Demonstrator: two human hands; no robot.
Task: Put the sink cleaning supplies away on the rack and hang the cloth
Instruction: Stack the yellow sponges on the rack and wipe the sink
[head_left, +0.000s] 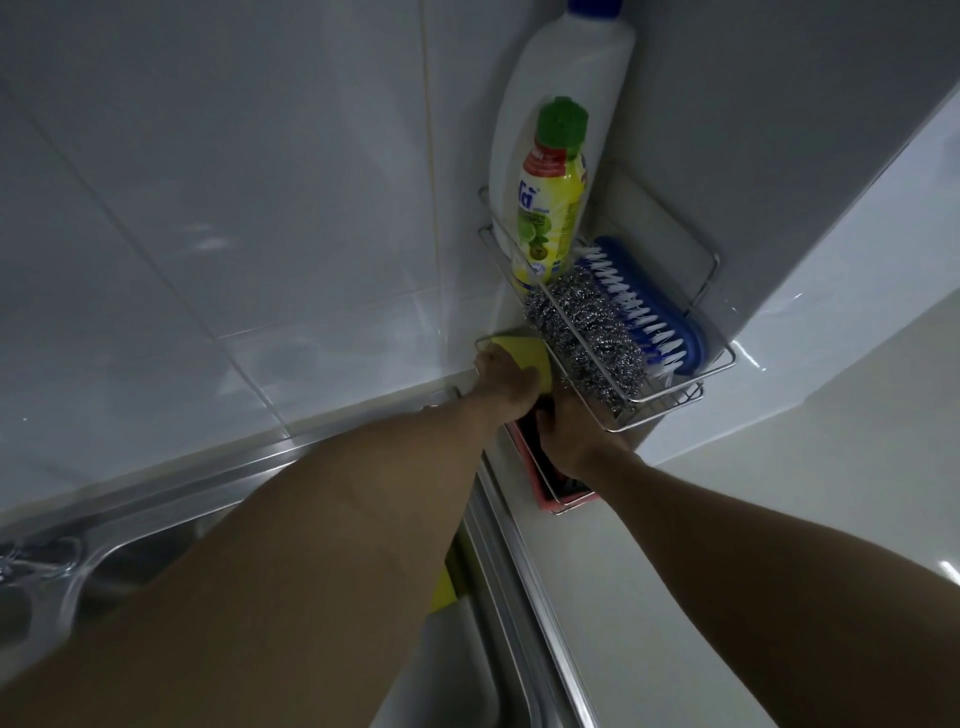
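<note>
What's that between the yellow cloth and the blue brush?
A steel wool scourer, lying in the wire rack right beside the brush, seen in the head view.

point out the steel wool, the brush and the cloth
steel wool (582, 343): head view, middle of the silver bundle
brush (675, 322): head view, blue back beside its white bristles
cloth (522, 349): head view, the upper yellow patch
</note>
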